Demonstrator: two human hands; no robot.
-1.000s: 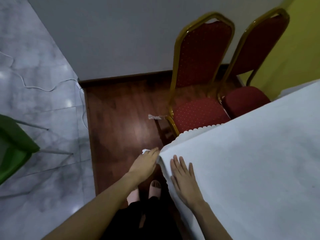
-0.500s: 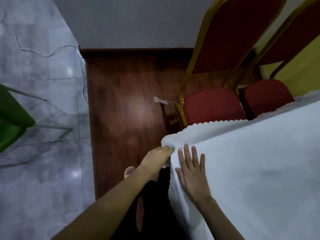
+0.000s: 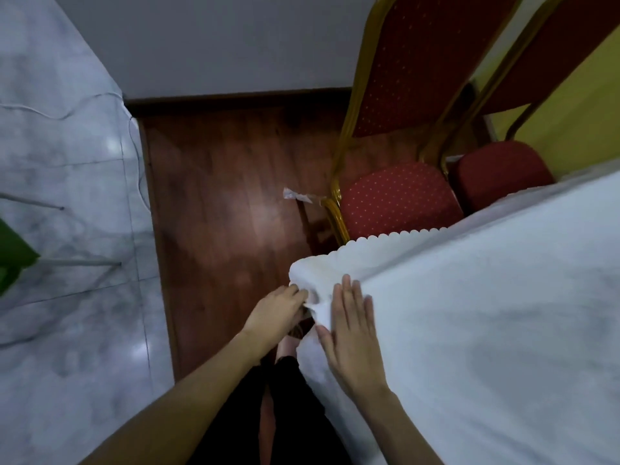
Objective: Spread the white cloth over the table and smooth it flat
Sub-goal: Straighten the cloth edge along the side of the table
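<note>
Cloth corner sits pinched in left hand, beside right hand pressed flat, open, on top.

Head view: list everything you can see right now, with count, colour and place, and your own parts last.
white cloth: one, white with a scalloped edge, covering the table at right, bunched at the near corner
chairs: two, red dotted padding on gold frames, side by side behind the table's far edge
wood floor: one strip, reddish brown, centre
marble floor: pale grey, left
cable: one, white, lying on the marble at upper left
green object: one, at the left edge, mostly cut off
left hand: one, pinching the bunched cloth corner
right hand: one, flat on the cloth beside that corner
</note>
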